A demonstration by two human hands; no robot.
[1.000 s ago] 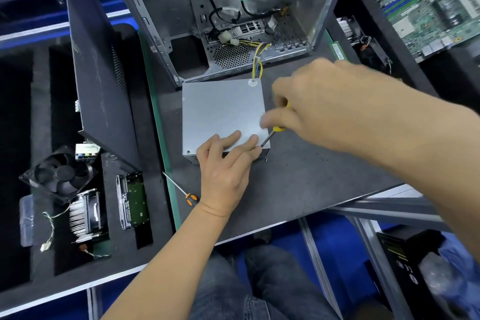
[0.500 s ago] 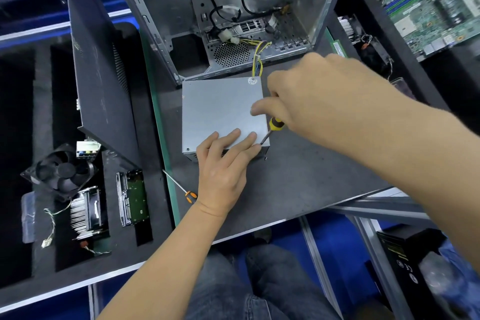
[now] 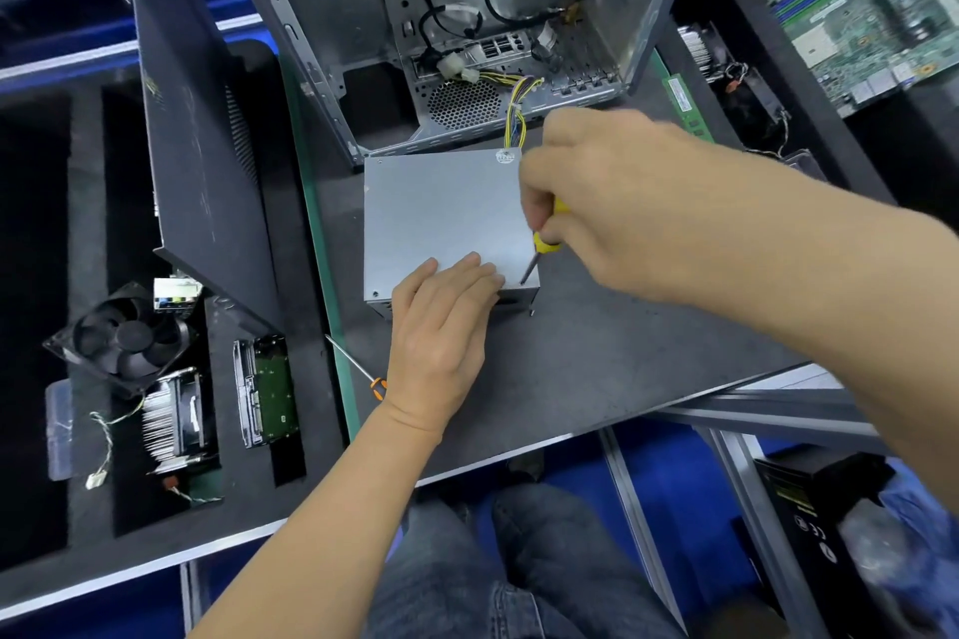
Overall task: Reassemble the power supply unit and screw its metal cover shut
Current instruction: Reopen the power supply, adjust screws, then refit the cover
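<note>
A grey metal power supply unit [image 3: 446,218] lies flat on a dark work mat [image 3: 597,358], its plain cover facing up, just in front of an open computer case [image 3: 467,16]. A bundle of yellow and coloured wires [image 3: 519,114] runs from the unit's far right corner into the case. The left hand [image 3: 441,332] rests palm down on the unit's near edge, fingers straight and close together, pressing the cover. The right hand [image 3: 617,202] hovers over the unit's right side, fingers curled around the yellow handle of a screwdriver [image 3: 539,244], whose tip meets the cover at the near right corner. A loose screw [image 3: 531,311] lies on the mat just beside that corner. Left of the unit, a second screwdriver [image 3: 358,368] with an orange handle lies near the mat's green edge. Farther left sit a dark side panel [image 3: 202,130], a hard drive [image 3: 267,392], a heatsink [image 3: 174,418] and a black fan [image 3: 124,335]. Far right of the unit is a green motherboard [image 3: 872,0].
</note>
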